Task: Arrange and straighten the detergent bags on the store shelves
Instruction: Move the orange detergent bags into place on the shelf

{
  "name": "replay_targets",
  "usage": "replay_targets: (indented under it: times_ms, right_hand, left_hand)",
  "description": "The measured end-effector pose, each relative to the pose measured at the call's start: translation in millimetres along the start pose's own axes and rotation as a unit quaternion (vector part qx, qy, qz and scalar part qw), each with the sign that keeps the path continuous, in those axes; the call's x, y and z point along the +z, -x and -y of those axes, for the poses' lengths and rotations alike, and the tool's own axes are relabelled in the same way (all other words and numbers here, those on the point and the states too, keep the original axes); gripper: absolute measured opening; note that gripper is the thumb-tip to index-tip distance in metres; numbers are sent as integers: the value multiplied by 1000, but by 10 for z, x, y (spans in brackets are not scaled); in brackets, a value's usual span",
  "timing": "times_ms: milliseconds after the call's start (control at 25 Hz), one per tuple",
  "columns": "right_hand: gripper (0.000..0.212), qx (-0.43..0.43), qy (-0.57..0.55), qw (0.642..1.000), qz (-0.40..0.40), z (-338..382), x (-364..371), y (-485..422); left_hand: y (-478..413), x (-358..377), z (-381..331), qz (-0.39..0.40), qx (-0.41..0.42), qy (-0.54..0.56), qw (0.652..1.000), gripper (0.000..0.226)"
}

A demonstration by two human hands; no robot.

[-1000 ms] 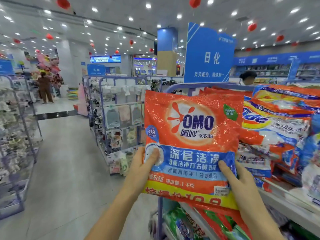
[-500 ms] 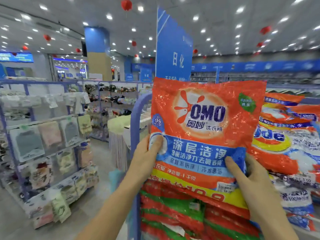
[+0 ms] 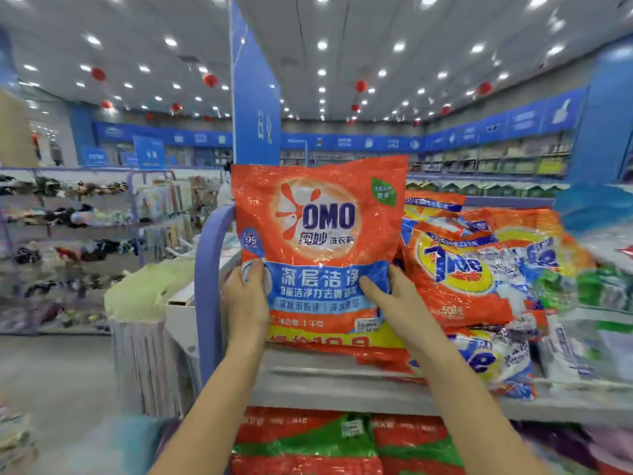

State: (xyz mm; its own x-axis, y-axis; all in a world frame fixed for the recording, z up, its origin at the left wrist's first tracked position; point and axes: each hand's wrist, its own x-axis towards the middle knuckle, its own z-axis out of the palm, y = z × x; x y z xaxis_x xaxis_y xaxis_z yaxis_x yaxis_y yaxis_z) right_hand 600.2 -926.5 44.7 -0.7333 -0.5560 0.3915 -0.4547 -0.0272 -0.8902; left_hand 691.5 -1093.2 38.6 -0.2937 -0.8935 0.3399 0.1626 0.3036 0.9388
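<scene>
Orange-red and glossy, the OMO bag (image 3: 318, 248) is held upright at the left end of the top shelf (image 3: 342, 389), its base at the shelf edge. It is gripped at both sides by the left hand (image 3: 245, 303) and right hand (image 3: 394, 303). Open aisle lies leftward. "OMO" and "99" are legible; Tide bags (image 3: 459, 269) lie just beside it.

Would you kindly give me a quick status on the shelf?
Both hands, left and right, gripping OMO bag, upright at shelf end. Tide bags slumped alongside right. Nothing blocking.
</scene>
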Motion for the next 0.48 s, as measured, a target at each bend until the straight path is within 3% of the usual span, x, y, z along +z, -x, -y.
replay_targets:
  times_ms: [160, 320, 400, 480]
  right_hand:
    - [10, 27, -18, 996, -81, -153, 228, -233]
    - [57, -1, -4, 991, -135, -250, 339, -81]
    - [79, -8, -22, 989, -144, -322, 376, -61]
    - [89, -17, -13, 987, -161, -364, 437, -120]
  left_hand:
    - [-143, 76, 111, 15, -19, -63, 998, 30]
    - [-69, -19, 393, 83, -70, -26, 994, 39]
    - [-28, -63, 479, 87, -57, -13, 995, 30]
    - [27, -75, 446, 77, -24, -21, 997, 28]
